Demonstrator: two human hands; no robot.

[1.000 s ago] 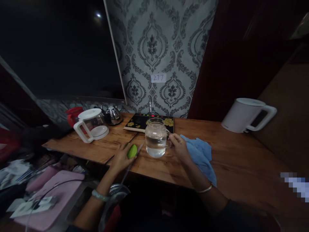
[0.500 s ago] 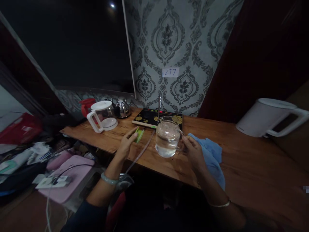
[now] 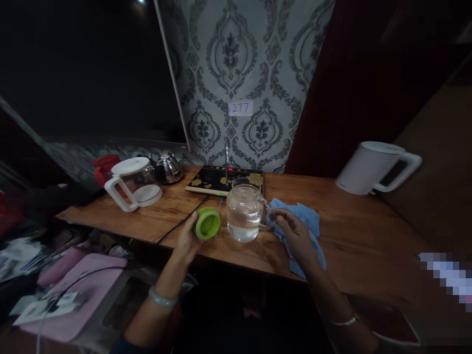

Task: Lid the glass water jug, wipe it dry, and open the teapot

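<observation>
My left hand point(image 3: 187, 239) is closed on a round green lid point(image 3: 207, 224), its hollow underside tilted towards me. Beside it, a clear glass pitcher point(image 3: 245, 216) partly filled with water is upright at the front of the wooden table point(image 3: 365, 231). My right hand point(image 3: 293, 231) grips the pitcher's glass handle. A crumpled blue cloth point(image 3: 308, 216) lies behind and under my right hand. Just beyond the pitcher is a black water-dispenser panel point(image 3: 210, 178) with gold flowers, a thin upright spout point(image 3: 226, 164) and a lit red light.
At the left stand a glass kettle with a white handle point(image 3: 123, 194), a red jug point(image 3: 103, 167) and a shiny metal kettle point(image 3: 168, 167). A white electric kettle point(image 3: 370, 167) stands at the right. A black cable point(image 3: 177, 226) crosses the table's front edge.
My left hand has turned the green lid so its underside faces me. The view has swung to the right. My right hand still grips the pitcher handle.
</observation>
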